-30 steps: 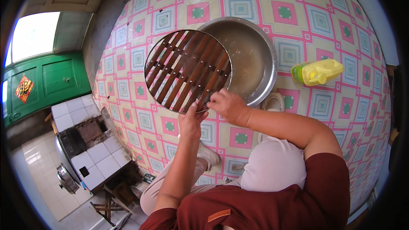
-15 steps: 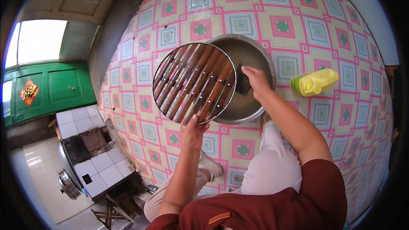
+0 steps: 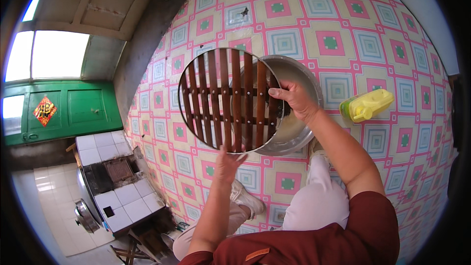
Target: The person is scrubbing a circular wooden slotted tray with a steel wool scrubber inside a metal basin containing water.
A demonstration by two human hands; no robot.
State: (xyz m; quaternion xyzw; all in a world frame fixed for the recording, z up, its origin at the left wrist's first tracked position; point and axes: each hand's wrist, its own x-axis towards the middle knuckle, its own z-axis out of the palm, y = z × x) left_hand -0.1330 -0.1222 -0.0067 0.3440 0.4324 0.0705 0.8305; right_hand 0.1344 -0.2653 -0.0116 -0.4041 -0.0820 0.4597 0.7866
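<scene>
A: Where's the rack, how's it held?

B: Raised above the patterned floor, face turned up to the wearer. Its right edge overlaps the basin in this view. Left hand is closed on the bottom edge, thumb on the near side, fingers partly hidden.

A: Right hand?

B: Right hand — thumb against the rightmost slats, other fingers behind, some blur. Something dark sits by them. Can't tell whether the grip is on that or on the rack.

A: Handling?

B: My read: stiff, fairly light for its width. Wooden strips riveted to crosspieces inside a thin rim, so little flex. Not fragile, though a single strip could work loose if pried.

A: Slippery?

B: Likely, if wet — the basin holds murky liquid. One low grip would let it tip.

A: Best hold?

B: Opposite sides of the rim, fingers hooked through the gaps onto a crosspiece. Yellow bottle stays well apart, far right.
</scene>
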